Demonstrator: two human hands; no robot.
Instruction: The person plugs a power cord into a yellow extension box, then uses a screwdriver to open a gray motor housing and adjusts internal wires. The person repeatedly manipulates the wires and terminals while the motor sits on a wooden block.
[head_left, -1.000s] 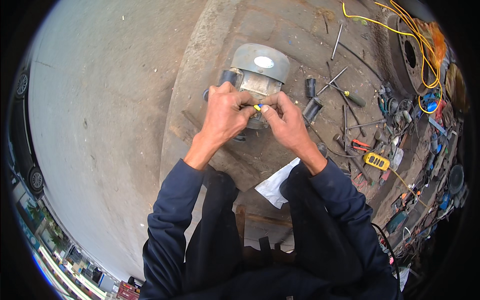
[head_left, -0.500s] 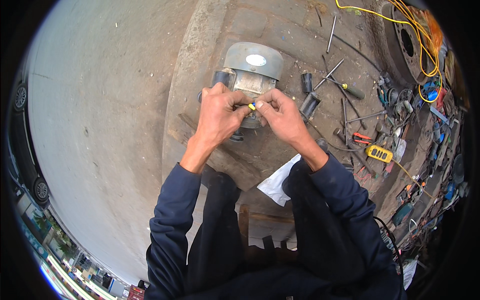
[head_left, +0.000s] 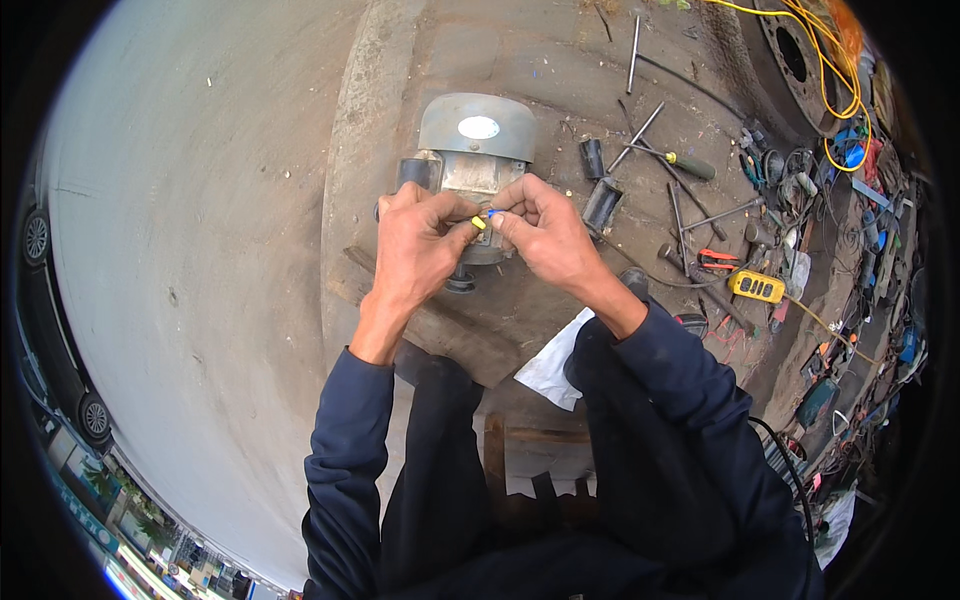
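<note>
An electric motor with a grey rounded end cover stands on the ground in front of me, partly hidden by my hands. Over its near end, my left hand pinches beside a small bright yellow piece. My right hand pinches a small blue piece, and the fingertips of both hands nearly meet. Whether these bits are wire ends or connectors is too small to tell. A dark cylinder sits at the motor's left side.
Two black cylinders, metal rods and a screwdriver lie right of the motor. Farther right are orange-handled pliers, a yellow control box and heaped tools. A wooden board and white sheet lie near my knees.
The motor and ground have shifted slightly left in view, and my hands with them. The fingertips are a little farther apart, with more of the yellow and blue pieces showing.
</note>
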